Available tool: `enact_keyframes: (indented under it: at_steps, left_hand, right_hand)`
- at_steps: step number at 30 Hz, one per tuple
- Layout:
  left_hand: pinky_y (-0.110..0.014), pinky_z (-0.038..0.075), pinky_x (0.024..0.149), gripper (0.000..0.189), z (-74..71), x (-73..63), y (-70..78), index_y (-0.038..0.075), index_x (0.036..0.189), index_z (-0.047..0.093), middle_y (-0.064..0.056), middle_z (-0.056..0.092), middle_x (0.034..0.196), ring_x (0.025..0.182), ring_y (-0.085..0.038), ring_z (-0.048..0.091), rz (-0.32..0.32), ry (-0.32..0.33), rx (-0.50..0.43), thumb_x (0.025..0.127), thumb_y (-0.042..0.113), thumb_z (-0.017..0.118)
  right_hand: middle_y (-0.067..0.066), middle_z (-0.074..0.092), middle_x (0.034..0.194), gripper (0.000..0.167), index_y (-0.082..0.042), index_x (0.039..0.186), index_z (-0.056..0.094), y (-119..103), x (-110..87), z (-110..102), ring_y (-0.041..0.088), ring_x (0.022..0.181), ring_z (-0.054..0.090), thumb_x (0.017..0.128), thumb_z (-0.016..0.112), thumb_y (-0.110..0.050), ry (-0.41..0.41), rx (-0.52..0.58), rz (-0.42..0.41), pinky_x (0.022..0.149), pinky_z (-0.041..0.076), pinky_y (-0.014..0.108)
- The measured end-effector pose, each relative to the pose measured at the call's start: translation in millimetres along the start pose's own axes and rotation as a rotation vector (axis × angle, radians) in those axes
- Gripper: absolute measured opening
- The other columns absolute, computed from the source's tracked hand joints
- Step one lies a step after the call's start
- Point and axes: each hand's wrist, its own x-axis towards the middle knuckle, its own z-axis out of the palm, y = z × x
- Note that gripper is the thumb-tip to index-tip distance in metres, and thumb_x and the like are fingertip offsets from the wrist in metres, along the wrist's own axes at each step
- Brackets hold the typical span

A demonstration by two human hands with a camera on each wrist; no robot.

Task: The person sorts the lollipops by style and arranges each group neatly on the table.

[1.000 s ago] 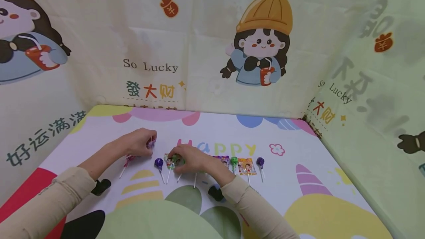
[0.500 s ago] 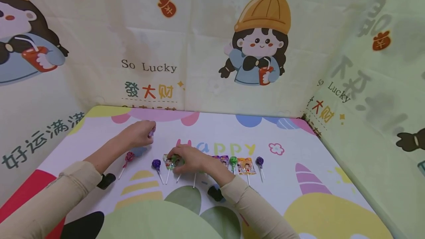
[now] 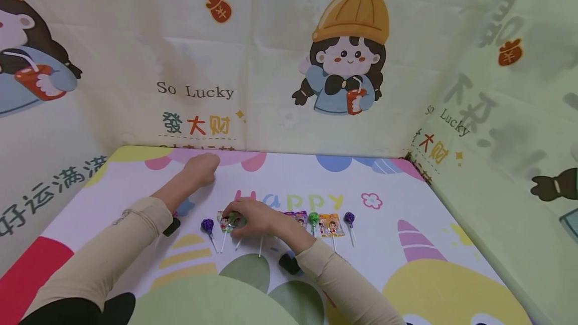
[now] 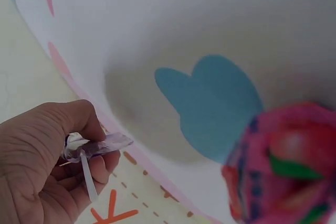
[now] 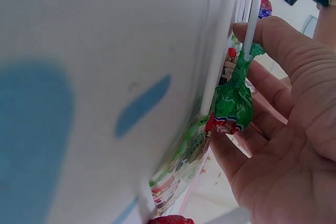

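In my left hand (image 3: 200, 170), raised toward the back of the table, is a lollipop with a clear-purplish wrapper (image 4: 111, 144). Thumb and fingers pinch the wrapper, and the white stick hangs down. Beneath the left forearm a pink lollipop (image 4: 294, 166) looms blurred in the left wrist view; the sleeve hides it in the head view. My right hand (image 3: 255, 217) stays low over the row of lollipops. Its thumb and fingers curl around a green-wrapped lollipop (image 5: 233, 106), thumb at the stick, a finger under the head. A flat printed-wrapper lollipop (image 3: 226, 222) lies beside it.
Left of the right hand lies a purple lollipop (image 3: 207, 225). Rightward, the row continues with a purple packet (image 3: 299, 217), a green lollipop (image 3: 313, 218), an orange-wrapped one (image 3: 331, 225) and another purple one (image 3: 349, 218). A printed cloth wall (image 3: 271, 64) stands behind the table.
My left hand has moved farther back with its lollipop, away from the pink lollipop, which the sleeve now covers. The right hand has hardly moved. The head view has shifted slightly.
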Motion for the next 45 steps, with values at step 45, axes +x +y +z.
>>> enact_keyframes:
  at_steps: [45]
  left_hand:
    - [-0.065,0.038,0.109,0.065,-2.9,-10.0,-51.3,0.003,0.141,0.057,-0.026,0.052,0.144,0.134,-0.048,0.046,0.153,-0.233,-0.371,0.084,0.021,0.084]
  right_hand:
    - [-0.004,0.063,0.128,0.044,-0.016,0.132,0.064,-1.9,2.4,0.4,0.005,0.114,0.055,0.09,0.079,-0.021,-0.004,0.017,0.015,0.104,0.043,0.019]
